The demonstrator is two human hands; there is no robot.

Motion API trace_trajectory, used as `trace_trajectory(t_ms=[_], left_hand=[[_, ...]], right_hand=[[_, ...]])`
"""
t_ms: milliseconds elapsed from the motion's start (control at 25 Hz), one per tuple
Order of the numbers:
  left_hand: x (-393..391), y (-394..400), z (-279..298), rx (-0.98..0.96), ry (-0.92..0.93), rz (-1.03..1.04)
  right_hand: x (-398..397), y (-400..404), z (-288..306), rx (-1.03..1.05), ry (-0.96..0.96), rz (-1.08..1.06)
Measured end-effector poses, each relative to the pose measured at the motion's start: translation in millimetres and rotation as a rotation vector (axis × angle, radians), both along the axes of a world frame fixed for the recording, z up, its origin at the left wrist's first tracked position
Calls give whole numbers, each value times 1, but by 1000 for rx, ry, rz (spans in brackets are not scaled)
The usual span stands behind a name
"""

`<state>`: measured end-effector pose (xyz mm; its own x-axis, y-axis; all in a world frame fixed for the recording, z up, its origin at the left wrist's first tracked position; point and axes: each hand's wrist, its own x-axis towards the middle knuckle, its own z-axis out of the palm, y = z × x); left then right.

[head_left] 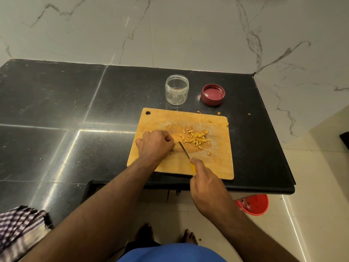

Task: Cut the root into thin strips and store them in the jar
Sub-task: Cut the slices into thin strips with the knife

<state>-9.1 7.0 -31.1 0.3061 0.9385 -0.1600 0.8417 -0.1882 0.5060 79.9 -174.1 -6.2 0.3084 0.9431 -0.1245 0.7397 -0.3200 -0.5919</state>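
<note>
A wooden cutting board [217,163] lies on the black counter. A heap of orange-yellow root strips [195,138] sits at the board's middle. My left hand [154,144] rests on the board with curled fingers pinching a small piece of root, mostly hidden under the fingertips. My right hand [205,183] grips the yellow handle of a small knife [184,149], whose blade points at the left fingertips. An empty clear jar [176,89] stands behind the board, with its red lid [212,94] upside down to its right.
A few stray root bits [219,113] lie on the black counter [75,110] past the board's far edge. A checked cloth [18,229] lies at the counter's near left. A red bucket [255,204] stands on the floor below the counter's right end. A marble wall rises behind.
</note>
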Motion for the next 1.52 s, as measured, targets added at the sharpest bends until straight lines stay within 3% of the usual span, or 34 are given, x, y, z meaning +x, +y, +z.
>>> trace_trajectory(t_ms=[480, 880, 1240, 1440, 1520], left_hand=[[0, 5, -2, -47, -16, 20], [-3, 7, 1, -53, -9, -34], [-41, 19, 2, -98, -251, 42], [-49, 20, -4, -88, -271, 12], [-49, 20, -4, -76, -265, 14]], right_hand=[[0, 29, -5, -45, -22, 50], [4, -9, 0, 10, 59, -34], [-7, 9, -11, 23, 32, 49], [7, -1, -15, 23, 7, -140], [1, 0, -11, 47, 47, -110]])
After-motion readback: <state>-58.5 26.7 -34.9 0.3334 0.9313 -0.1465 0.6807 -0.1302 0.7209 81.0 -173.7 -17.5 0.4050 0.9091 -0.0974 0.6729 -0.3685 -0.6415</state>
